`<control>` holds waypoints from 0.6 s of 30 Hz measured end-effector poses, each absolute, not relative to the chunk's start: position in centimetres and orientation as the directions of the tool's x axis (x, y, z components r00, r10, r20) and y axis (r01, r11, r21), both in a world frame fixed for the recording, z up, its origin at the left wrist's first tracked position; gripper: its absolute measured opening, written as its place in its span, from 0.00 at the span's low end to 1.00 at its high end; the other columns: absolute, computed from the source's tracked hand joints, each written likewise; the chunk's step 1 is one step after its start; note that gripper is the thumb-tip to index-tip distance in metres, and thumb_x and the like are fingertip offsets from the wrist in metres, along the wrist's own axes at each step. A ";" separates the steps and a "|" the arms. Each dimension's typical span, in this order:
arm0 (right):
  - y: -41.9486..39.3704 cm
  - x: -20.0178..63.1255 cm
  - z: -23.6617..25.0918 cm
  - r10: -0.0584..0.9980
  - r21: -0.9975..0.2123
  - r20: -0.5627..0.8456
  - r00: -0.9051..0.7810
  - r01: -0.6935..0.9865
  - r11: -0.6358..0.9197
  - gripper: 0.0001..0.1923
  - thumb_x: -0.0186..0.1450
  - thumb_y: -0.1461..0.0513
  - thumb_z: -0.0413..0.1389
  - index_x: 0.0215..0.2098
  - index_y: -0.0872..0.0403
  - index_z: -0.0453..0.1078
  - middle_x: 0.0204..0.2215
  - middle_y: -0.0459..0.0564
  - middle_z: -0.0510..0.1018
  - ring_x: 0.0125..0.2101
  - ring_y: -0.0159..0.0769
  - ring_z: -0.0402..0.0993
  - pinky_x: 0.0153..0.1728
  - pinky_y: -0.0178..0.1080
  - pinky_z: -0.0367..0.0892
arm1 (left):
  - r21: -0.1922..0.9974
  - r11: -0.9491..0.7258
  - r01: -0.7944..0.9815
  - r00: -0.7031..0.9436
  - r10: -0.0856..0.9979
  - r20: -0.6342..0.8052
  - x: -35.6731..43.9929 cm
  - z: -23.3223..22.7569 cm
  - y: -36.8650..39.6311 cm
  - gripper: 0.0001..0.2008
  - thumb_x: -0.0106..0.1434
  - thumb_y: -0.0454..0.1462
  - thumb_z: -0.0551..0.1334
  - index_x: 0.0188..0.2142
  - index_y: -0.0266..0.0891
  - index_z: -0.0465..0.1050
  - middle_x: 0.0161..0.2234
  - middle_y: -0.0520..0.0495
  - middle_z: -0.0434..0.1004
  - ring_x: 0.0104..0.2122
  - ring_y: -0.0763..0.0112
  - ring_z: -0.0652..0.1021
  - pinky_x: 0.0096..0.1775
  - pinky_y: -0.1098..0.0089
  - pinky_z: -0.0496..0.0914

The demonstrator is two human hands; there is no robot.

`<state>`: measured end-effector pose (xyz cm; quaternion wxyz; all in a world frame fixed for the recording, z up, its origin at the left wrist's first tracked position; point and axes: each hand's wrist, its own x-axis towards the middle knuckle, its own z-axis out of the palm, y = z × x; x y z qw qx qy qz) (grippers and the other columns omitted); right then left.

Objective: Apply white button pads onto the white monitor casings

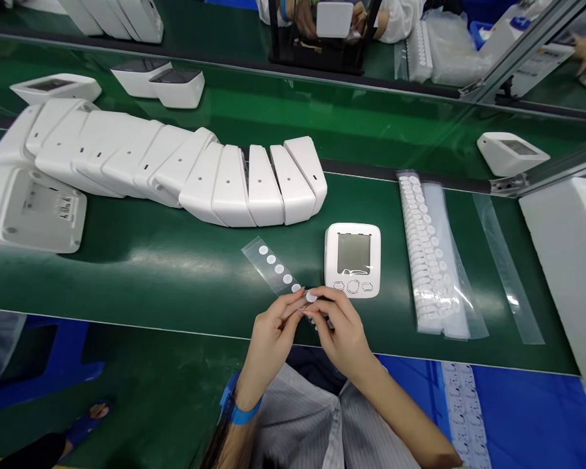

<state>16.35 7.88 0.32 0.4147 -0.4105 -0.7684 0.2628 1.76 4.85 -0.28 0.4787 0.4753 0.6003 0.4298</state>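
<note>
Both hands meet low in the middle of the view, over the near edge of the green surface (176, 286). The left hand (272, 335) pinches the near end of a clear strip (273, 266) that carries a row of white dots and runs up and to the left, away from the fingers. The right hand (339, 332) has its fingertips pressed together on a single dot (311, 297) at that same end of the strip, touching the left fingertips. Just beyond the hands lies a white monitor (352, 259), face up, screen and three buttons showing. Behind it a long row of white housings (176, 172) leans like fallen dominoes. To the right lie more dot strips (427, 260), stacked together. A blue band (239, 410) circles the left wrist.
</note>
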 end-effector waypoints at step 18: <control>10.1 24.8 3.3 0.996 -0.843 -0.067 0.066 0.529 -0.091 0.06 0.68 0.59 0.57 0.34 0.51 0.73 0.54 0.54 0.70 0.57 0.46 0.70 0.55 0.54 0.71 | 0.820 0.120 0.560 -0.093 0.992 -0.081 5.9 2.2 6.9 0.23 0.71 0.43 0.55 0.63 0.41 0.61 0.56 0.37 0.70 0.51 0.58 0.76 0.47 0.59 0.76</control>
